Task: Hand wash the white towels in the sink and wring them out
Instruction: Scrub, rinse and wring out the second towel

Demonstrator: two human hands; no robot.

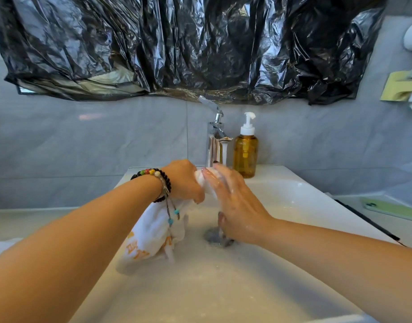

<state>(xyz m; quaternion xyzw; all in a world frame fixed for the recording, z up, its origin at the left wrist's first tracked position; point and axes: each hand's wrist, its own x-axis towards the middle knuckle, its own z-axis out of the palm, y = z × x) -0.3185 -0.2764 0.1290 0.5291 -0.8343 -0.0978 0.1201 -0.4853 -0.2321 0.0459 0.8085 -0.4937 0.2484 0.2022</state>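
- The towel [153, 231] hangs over the sink [281, 194], bunched at its top between the two hands, just in front of the tap [215, 141].
- The left hand [184, 180] is clenched round the towel's upper end, knuckles up, with the cloth squeezed out past its fingers toward the tap.
- The right hand [233, 203] lies against that same bunched end from the other side, fingers fairly straight and laid flat on the cloth rather than curled round it; it is wet and a bit soapy.
- Below the left hand the rest of the towel drops down and spreads, its lower edge reaching the milky water in the sink, on the left of the drain [217, 237].
- The towel is white, soaked and crumpled, with orange printing near its bottom edge; I cannot read the print.
- A thin stream of water runs from the tap down behind the hands.
- A beaded bracelet [158, 178] sits on the left wrist, its cord and small blue beads dangling against the towel.
- An amber pump bottle [245, 152] stands on the sink ledge just right of the tap.
- Black plastic sheeting [188, 47] covers the wall above the tap.
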